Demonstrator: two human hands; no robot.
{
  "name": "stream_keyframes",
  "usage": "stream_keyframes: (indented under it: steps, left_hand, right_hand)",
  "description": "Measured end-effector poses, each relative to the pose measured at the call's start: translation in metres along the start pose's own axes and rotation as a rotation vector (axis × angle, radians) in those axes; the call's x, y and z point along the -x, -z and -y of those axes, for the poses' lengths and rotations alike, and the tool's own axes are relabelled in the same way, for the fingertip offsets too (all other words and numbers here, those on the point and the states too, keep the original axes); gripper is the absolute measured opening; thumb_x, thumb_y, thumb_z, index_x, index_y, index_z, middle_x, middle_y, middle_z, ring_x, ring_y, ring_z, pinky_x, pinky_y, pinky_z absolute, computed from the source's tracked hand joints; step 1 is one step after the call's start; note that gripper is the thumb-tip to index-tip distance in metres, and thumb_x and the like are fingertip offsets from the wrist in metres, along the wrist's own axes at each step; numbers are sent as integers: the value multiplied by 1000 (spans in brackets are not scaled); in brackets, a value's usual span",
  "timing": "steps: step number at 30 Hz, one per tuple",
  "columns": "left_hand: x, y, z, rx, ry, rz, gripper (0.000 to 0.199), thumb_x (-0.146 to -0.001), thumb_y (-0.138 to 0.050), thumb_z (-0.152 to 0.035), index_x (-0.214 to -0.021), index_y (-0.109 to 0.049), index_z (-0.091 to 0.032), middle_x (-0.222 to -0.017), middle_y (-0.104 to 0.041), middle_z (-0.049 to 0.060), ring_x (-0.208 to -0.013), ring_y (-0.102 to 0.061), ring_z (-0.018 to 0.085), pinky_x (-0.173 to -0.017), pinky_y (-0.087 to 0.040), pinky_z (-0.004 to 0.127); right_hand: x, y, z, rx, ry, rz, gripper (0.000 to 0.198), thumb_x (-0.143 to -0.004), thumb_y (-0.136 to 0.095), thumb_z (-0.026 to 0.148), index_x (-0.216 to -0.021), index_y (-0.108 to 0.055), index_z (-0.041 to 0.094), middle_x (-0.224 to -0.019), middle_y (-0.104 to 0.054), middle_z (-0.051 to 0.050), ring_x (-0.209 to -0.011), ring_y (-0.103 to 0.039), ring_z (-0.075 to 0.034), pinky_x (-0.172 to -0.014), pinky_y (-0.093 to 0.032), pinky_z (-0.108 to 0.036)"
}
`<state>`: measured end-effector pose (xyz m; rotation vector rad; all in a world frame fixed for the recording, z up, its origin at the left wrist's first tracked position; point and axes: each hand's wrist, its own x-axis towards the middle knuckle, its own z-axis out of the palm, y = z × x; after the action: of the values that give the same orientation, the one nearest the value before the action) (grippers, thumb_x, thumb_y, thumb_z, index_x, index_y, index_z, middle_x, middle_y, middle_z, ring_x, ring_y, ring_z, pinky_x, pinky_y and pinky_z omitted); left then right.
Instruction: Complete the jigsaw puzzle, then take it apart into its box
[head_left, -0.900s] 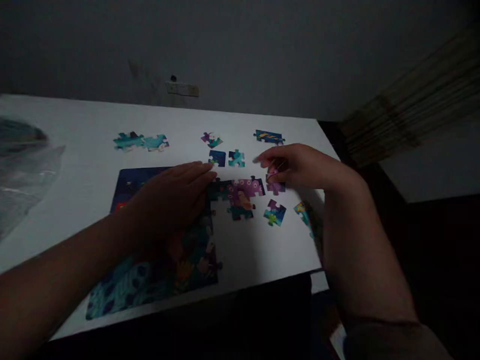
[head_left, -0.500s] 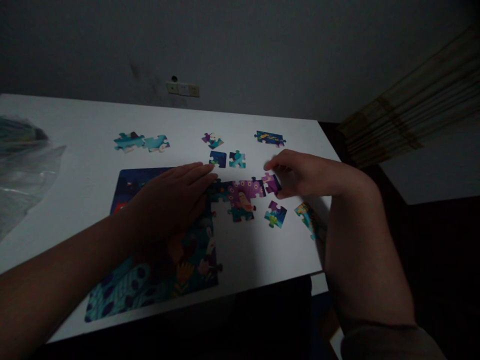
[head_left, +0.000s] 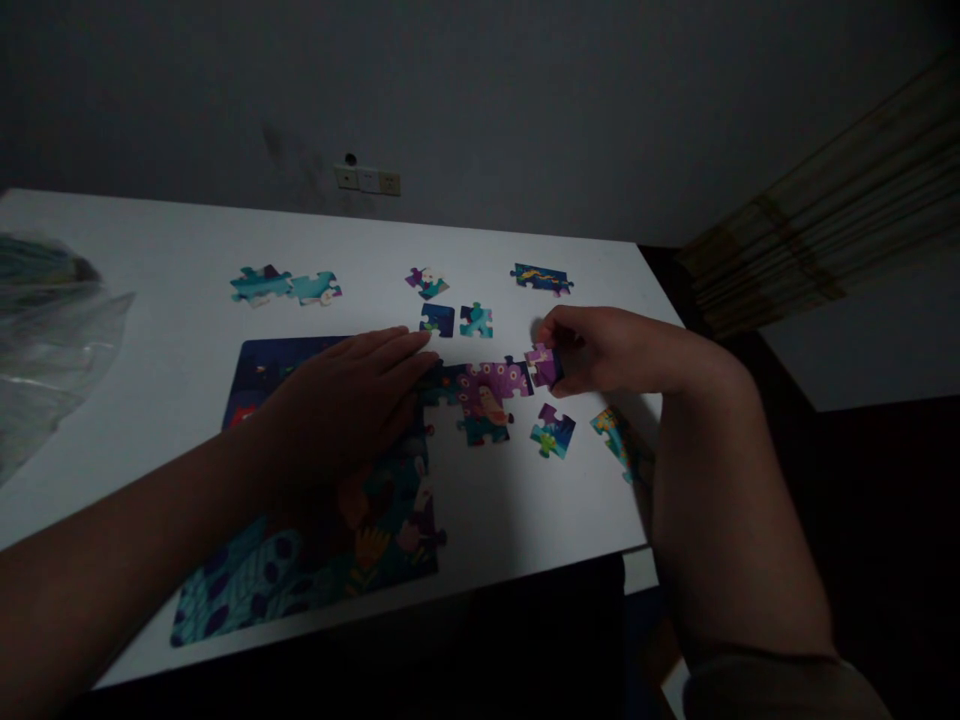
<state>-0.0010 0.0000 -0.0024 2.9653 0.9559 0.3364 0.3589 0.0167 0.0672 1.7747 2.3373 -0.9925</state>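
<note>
A partly joined jigsaw puzzle (head_left: 300,585) lies on the white table. My left hand (head_left: 349,400) rests flat across its upper part, fingers stretched out and covering some of the picture. From the puzzle's upper right edge runs a joined purple section with a bird (head_left: 487,400). At that section's right end, my right hand (head_left: 592,350) pinches a purple puzzle piece (head_left: 541,366) between thumb and fingers. The piece sits very close to the section; whether they interlock I cannot tell. Just below lies a loose purple and green piece (head_left: 553,432).
Behind the puzzle lie teal pieces (head_left: 315,288), a dark blue corner piece (head_left: 437,320), a teal piece (head_left: 477,321), a white-purple piece (head_left: 427,282) and a joined blue strip (head_left: 541,278). An orange-teal piece (head_left: 615,440) is near my right forearm. A clear plastic bag (head_left: 60,350) lies left.
My right hand's fingers have shifted slightly, with the purple piece staying almost in place. My left hand stays flat on the puzzle. The whole view has drifted by a few pixels.
</note>
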Motion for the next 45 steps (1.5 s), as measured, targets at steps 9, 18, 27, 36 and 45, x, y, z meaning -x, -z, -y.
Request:
stream_keyframes:
  steps: [9,18,27,36,45]
  left_hand:
    - [2,-3,-1,9,-17,5,51,-115,-46,-37,-156,-67,-14,-171,-59,22,-157,-59,40,-129,-52,60]
    - [2,-1,-3,10,-18,16,52,-116,-46,-35,-158,-65,-13,-172,-58,24,-157,-58,41,-128,-53,62]
    - [-1,1,-6,60,26,11,50,-115,-48,-35,-157,-67,-15,-168,-62,23,-155,-60,41,-127,-53,63]
    - [-1,2,-7,60,33,38,52,-115,-47,-34,-157,-67,-12,-171,-59,23,-158,-57,42,-130,-51,63]
    - [-1,3,-7,58,33,49,52,-115,-48,-34,-158,-66,-12,-170,-59,24,-156,-59,42,-127,-52,64]
  right_hand:
    - [1,2,-5,17,64,-27,33,-83,-84,42,-107,-72,24,-99,-76,-6,-86,-67,-25,-78,-51,-39]
    - [6,-2,18,-327,230,127,22,-91,-81,40,-105,-74,24,-93,-76,-1,-81,-69,-20,-74,-50,-34]
    - [-4,-17,30,-101,123,216,17,-85,-77,29,-100,-69,25,-90,-77,-1,-78,-68,-21,-71,-48,-34]
    - [-4,-18,31,-67,86,179,20,-81,-78,29,-96,-64,25,-87,-73,-2,-75,-63,-22,-66,-43,-34]
    - [-4,-18,30,-62,55,179,24,-81,-79,30,-97,-62,26,-90,-73,-2,-78,-64,-23,-69,-46,-37]
